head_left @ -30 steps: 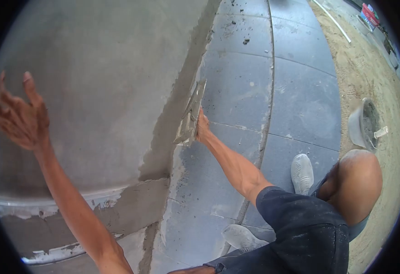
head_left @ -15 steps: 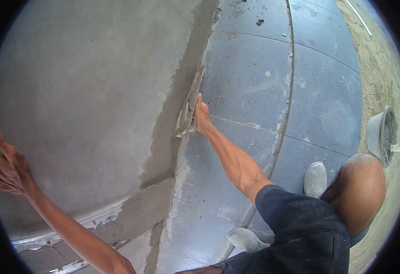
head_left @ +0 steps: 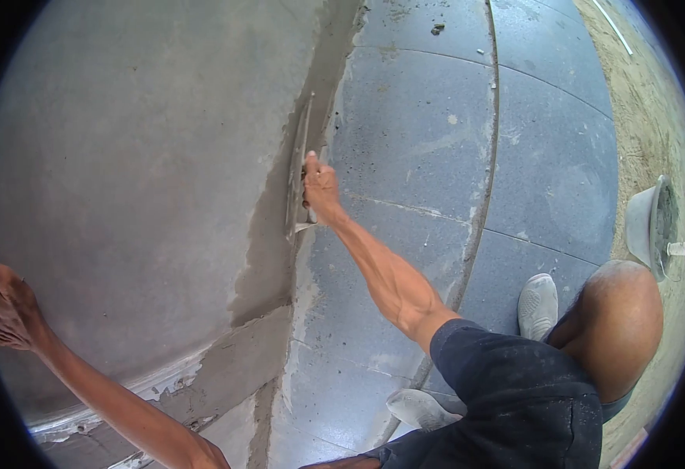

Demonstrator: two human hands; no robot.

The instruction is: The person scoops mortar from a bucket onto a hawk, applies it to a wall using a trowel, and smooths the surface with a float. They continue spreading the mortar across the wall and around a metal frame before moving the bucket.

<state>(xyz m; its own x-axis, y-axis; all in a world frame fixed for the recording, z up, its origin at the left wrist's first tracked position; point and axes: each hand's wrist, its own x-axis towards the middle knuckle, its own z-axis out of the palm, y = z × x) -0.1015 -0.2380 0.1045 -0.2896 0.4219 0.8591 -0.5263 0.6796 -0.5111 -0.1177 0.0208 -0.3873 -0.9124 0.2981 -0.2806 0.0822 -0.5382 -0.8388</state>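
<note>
My right hand (head_left: pixel 323 186) is wrapped round the handle of a plastering trowel (head_left: pixel 299 176). The trowel's long blade stands nearly edge-on to my view, against the darker band of wet mortar (head_left: pixel 260 262) along the foot of the grey wall (head_left: pixel 147 148). Mortar smears show on the tool. Far to the left, my left hand (head_left: pixel 5 306) is open by the wall, thumb stretched out and fingers partly cut off by the edge of view.
Grey floor tiles (head_left: pixel 405 133) run alongside the wall, with a mortar crumb (head_left: pixel 437 30) on them. A bucket (head_left: pixel 646 223) of grey mix stands on the sandy ground (head_left: pixel 643 117) at right. My shoes (head_left: pixel 538 305) rest on the tiles. A metal-coloured strip (head_left: pixel 155 381) crosses the lower left.
My right hand has moved the trowel left, from the floor edge onto the mortar band, and its blade has turned more upright. My left hand appears slightly lower in view.
</note>
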